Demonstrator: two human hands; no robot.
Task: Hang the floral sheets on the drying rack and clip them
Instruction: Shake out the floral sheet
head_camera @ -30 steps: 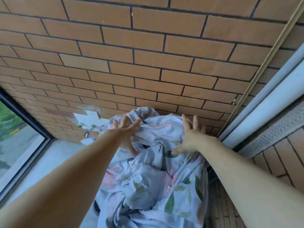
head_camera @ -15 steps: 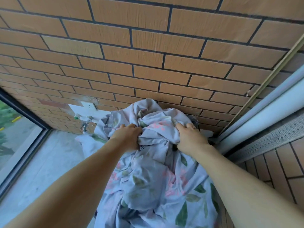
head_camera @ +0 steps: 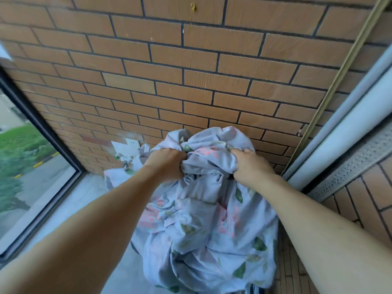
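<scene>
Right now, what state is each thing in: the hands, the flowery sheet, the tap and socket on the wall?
Left hand: gripping the sheet's bunched top.
Right hand: gripping the same bunch.
Pale floral cotton sheet: crumpled in a heap, not yet hung.
White wall socket: nothing plugged in.
Metal tap: no water seen.

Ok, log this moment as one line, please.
stage: picking up | left hand: grips sheet | right hand: grips sheet | sheet: bunched, by brick wall | rack: not visible
</scene>
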